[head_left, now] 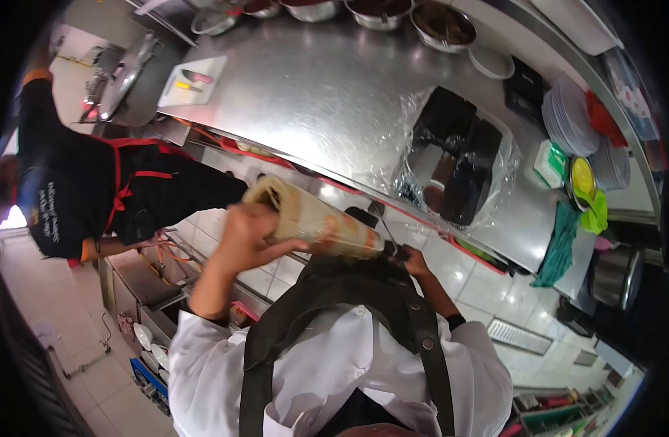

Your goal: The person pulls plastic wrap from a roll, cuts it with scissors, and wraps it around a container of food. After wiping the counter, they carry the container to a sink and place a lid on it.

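In front of my apron, my left hand grips a cream-coloured cylinder with orange patches, fingers inside its open upper end and thumb along its side. The cylinder lies tilted, its far end pointing to the right. There, my right hand is closed around a dark handle right at the cylinder's end. A thin metal shaft or blade rises from beside the handle; I cannot tell what kind of tool it is.
A steel table stands ahead, bearing a plastic-wrapped tray of black containers, metal bowls, stacked plates and a white cutting board with knives. At left, a person in black stands near a large pot lid.
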Demonstrator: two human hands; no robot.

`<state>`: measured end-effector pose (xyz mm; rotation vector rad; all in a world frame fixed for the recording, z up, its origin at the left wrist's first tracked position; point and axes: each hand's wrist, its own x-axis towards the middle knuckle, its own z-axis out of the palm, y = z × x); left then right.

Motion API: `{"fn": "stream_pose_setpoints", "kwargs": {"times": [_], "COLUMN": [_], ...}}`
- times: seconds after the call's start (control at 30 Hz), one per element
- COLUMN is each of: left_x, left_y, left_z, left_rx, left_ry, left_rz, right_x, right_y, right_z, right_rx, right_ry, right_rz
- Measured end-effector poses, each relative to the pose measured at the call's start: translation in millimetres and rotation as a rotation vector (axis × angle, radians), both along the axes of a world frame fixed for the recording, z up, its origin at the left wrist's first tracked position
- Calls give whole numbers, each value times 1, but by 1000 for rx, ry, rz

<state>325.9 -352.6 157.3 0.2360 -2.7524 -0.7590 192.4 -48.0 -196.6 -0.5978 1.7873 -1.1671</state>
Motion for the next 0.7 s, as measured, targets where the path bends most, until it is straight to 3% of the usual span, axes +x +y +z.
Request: {"fn": "stream_pose_setpoints", "kwargs": {"times": [0.03, 0.07, 0.17, 0.23, 0.27, 0.3, 0.33, 0.37, 0.43, 0.5, 0.6, 0.63, 0.7], "left_x": [-3, -6, -20, -35, -45, -55, -65, -73, -90, -109, -138, -148, -165], "left_y": [-8, -18, -45, -60, -69, -78, -87, -96, -123, -161, -195, -197, -229], "left_z": [28, 55, 136, 178, 193, 202, 210, 217, 219, 214, 189, 184, 146], "left_rx": [-181, -361, -482, -597, -640, -646, -651, -652, -722, -841, -726, -473, -667], "left_ry": [82, 164, 136, 142, 168, 198, 225, 248, 300, 315, 221, 40, 257], "left_rz": [-28, -57, 28, 109, 152, 198, 245, 292, 366, 368, 495, 564, 521], "right_x": [1, -4, -11, -15, -15, -15, -4, -1, 11, 27, 56, 68, 96], "right_y": [7, 13, 34, 54, 68, 87, 113, 147, 179, 193, 210, 214, 221], "right_z": [-1, -3, -10, -8, -16, -47, -130, -169, -178, -124, -73, -61, -43], "right_rx": [1, 152, 458, 399, 356, 313, 451, 292, 437, 549, 745, 807, 902], "right_ry": [-8, 36, 94, 50, 195, 345, 503, 771, 652, 603, 388, 306, 137], "right_rz": [-14, 120, 318, 269, 248, 222, 431, 586, 436, 273, 16, -113, -439]}}
